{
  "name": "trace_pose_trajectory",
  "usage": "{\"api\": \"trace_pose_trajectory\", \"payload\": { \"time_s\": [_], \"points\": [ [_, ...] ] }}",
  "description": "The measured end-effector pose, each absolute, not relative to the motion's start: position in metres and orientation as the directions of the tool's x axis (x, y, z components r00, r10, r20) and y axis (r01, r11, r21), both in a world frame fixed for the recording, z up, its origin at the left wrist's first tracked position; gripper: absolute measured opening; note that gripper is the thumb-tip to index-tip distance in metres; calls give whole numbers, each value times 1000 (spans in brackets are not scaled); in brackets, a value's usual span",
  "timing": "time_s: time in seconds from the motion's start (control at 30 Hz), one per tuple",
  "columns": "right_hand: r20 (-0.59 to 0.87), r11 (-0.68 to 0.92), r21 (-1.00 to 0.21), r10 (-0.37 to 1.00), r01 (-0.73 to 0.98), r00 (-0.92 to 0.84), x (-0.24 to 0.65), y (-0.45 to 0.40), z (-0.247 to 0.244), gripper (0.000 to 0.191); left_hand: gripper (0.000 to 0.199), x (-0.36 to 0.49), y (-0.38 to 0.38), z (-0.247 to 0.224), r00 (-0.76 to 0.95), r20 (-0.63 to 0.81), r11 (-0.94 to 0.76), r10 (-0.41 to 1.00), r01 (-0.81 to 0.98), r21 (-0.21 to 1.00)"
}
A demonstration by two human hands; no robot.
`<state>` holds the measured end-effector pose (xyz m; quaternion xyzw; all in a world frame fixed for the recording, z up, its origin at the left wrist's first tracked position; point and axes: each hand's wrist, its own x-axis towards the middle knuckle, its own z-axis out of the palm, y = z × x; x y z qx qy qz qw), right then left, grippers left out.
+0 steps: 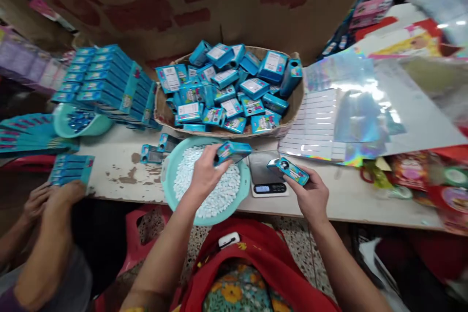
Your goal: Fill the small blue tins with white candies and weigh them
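Note:
My left hand [206, 171] grips a small blue candy box [238, 149] over the far right part of a turquoise basin [168, 194]. Small white candies [214, 202] fill that basin. A second blue candy box [294, 172] is in my right hand [311, 194], tilted, with one end reaching over the digital scale [269, 188]. That end looks like an open flap, though I cannot be sure. The scale's display is lit, but its number is too small to read. Two more blue boxes [151, 154] lie left of the basin.
Behind the basin stands a cardboard tray [158, 119] heaped with blue boxes. Stacked boxes [106, 78] and a turquoise bowl [60, 124] are to the left, near a co-worker's hands [69, 194]. Shiny sheets [369, 112] and packets [409, 170] cover the right side.

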<state>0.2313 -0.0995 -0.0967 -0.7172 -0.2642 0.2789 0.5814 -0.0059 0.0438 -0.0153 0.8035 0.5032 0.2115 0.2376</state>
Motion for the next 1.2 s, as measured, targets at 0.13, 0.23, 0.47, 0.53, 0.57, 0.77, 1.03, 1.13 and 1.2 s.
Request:
{"api": "trace_pose_trajectory", "payload": {
  "time_s": [0.13,0.23,0.47,0.53,0.57,0.77,1.03,1.13,1.2],
  "points": [
    [-75,-213,-968,745,130,663,205,-65,-125,46,46,-131,44,27,-145,89,84,985,869,488],
    [-50,-227,-957,740,180,671,198,-57,-131,51,50,-226,64,16,-527,144,492,837,842,222],
    [-51,-234,-957,715,170,697,213,-80,-117,49,52,-352,139,-113,-688,-35,659,725,679,322],
    [-60,-268,-949,672,167,738,219,-87,-116,45,51,-354,141,-124,-626,18,544,779,691,476],
    [-70,-284,-946,651,158,756,221,-90,-116,44,52,-348,136,-122,-594,79,476,801,710,519],
    [-146,-344,-936,577,77,803,227,-99,-121,47,39,-201,72,-86,-136,283,-7,949,891,454],
    [49,-245,-905,753,348,657,219,-86,-118,54,32,-41,32,-122,456,-101,-375,884,822,428],
    [110,-208,-846,833,491,543,215,-72,-122,64,26,-48,41,-124,287,-128,-151,949,774,615],
    [86,-221,-845,842,486,533,213,-64,-119,52,29,-57,47,-119,71,-224,157,972,517,841]
  ]
}}
